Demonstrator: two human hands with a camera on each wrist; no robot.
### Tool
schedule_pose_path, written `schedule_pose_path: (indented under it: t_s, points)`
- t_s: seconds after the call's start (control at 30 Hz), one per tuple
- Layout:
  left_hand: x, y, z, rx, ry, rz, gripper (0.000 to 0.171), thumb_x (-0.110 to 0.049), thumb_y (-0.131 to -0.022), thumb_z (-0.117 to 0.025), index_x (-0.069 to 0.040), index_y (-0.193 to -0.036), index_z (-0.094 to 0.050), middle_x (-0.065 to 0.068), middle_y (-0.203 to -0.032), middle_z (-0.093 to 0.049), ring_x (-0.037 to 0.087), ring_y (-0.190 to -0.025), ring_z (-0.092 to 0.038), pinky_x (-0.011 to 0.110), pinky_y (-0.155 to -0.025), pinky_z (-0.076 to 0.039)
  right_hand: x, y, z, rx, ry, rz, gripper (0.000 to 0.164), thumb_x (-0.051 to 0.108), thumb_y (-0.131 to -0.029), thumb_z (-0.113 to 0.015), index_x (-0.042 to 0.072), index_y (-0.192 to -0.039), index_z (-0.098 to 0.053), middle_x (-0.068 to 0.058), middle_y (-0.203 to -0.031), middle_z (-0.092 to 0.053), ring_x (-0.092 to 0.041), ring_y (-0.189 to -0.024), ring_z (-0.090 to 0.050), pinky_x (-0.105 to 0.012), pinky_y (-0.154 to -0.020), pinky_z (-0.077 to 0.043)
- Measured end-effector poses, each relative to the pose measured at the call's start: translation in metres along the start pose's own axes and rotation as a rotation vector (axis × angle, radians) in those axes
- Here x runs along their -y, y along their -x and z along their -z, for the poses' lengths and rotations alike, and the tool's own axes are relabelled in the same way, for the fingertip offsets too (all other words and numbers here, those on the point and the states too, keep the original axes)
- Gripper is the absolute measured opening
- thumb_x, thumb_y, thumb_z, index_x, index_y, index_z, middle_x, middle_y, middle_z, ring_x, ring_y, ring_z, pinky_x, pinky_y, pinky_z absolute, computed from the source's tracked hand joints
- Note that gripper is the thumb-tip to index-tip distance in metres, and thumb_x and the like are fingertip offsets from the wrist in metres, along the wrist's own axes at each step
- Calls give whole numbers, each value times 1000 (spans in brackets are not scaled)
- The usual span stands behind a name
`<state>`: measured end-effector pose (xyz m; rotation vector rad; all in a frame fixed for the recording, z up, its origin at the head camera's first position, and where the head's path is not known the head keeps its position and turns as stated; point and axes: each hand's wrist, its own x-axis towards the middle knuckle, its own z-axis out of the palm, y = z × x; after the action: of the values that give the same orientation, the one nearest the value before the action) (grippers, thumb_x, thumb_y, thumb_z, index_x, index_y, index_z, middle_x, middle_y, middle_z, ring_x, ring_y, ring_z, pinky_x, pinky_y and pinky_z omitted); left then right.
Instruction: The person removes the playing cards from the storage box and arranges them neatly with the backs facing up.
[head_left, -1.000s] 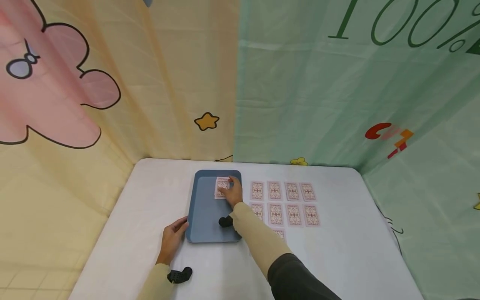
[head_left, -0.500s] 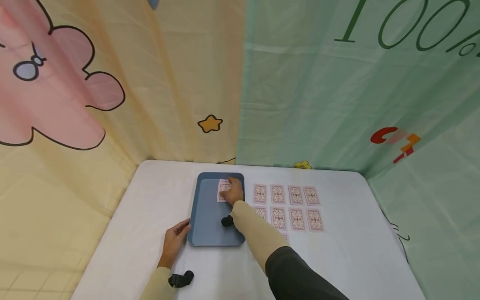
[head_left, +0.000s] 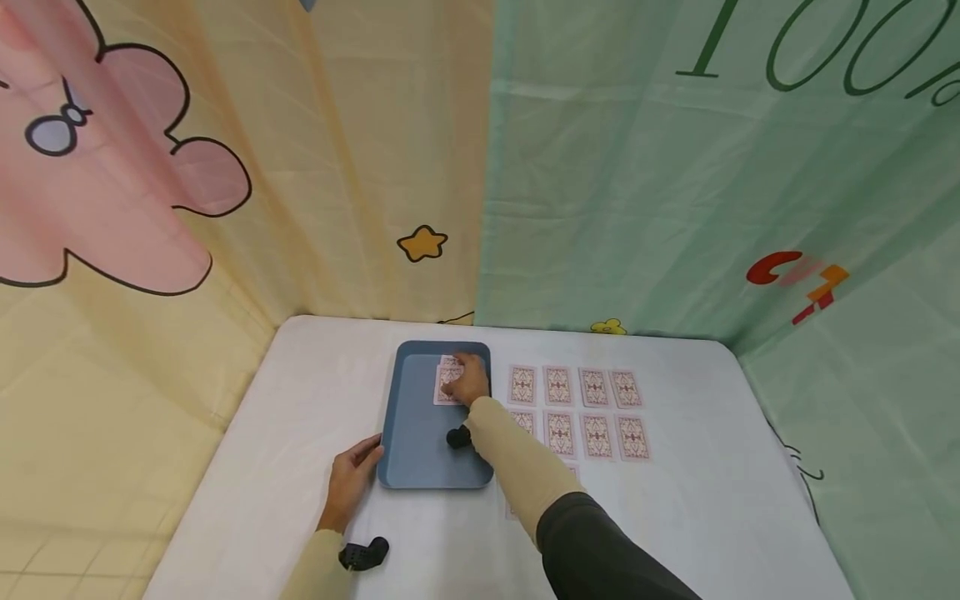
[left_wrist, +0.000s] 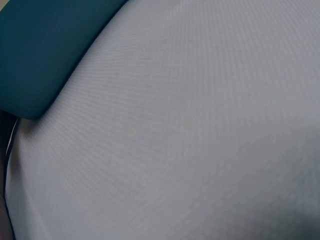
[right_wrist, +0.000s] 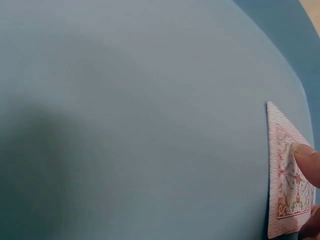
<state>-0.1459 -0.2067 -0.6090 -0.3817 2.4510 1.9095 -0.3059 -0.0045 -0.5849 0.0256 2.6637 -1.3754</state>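
Observation:
A blue-grey tray stands on the table, and my left hand holds its left rim between thumb and fingers. In the left wrist view, part of the tray shows at the upper left; the fingers are not clear there. Over the far right of the tray, my right hand pinches a patterned playing card. In the right wrist view, the thumb lies on the back of the card. Another card shows just behind it, mostly hidden.
Right of the tray, several face-down playing cards lie in rows on the white table. My right forearm covers some of the nearer ones. Printed curtains hang at the back and sides.
The pinched card has shifted slightly, so more of the card behind it shows. The head view has swung a little to the left. My left hand stays at the tray rim.

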Motion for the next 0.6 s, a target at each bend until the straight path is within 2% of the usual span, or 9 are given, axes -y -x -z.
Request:
schedule_pose_path:
  t_s: [0.17,0.37,0.6]
  points:
    - [-1,1,-1,1,-7,1,39,-15,-96,-60,5,-129,-58,21,-129,-59,-11,-99,-52,7,-86,-41,-2,2,0,-3,8,-18,74,3,-67,-86,7,-134,-55,-15,-129,-50,-31,-118,-51,-43,-103,-43]
    - [0,2,-1,-1,14,4,38,-14,-96,-61,5,-129,-58,21,-129,-59,-12,-98,-52,7,-85,-42,-6,2,-1,10,33,-9,69,6,-67,-88,1,-129,-58,-20,-130,-50,-34,-121,-50,-45,-102,-43]
    - [0,1,-1,-8,34,-5,38,-12,-95,-61,6,-128,-58,22,-128,-59,-10,-99,-54,7,-84,-43,-11,-1,-2,8,19,19,51,7,-66,-89,-3,-111,-66,-19,-112,-59,-33,-109,-56,-45,-95,-47]
